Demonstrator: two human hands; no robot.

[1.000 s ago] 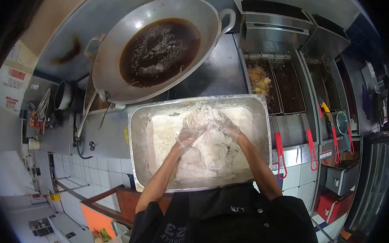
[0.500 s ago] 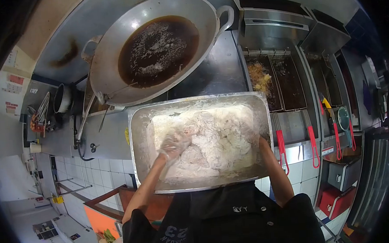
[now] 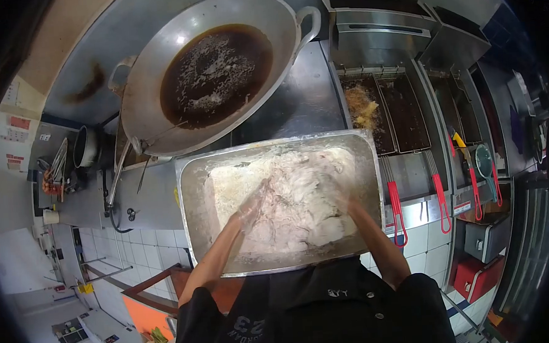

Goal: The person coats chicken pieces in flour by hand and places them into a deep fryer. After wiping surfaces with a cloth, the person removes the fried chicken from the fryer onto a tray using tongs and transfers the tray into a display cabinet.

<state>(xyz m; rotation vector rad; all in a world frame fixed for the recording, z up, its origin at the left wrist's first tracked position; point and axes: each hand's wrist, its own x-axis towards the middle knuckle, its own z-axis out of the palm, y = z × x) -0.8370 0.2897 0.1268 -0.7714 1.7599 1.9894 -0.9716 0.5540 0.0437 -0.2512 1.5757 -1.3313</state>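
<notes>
While my left hand [image 3: 251, 205], open, works coated pieces [image 3: 324, 231] in tray [image 3: 194, 203], blurred right hand's [image 3: 339, 198] grip I can't tell; turning them likely needs low scoop.

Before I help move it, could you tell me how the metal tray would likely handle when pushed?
The metal tray looks stiff, judging by its straight walls. It is probably fairly heavy, as a floury white mix covers much of its base. Its wide, low shape suggests sliding rather than tipping.

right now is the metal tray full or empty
Partly full: pale powder and lumps lie in the metal tray, with its walls showing above them.
</notes>
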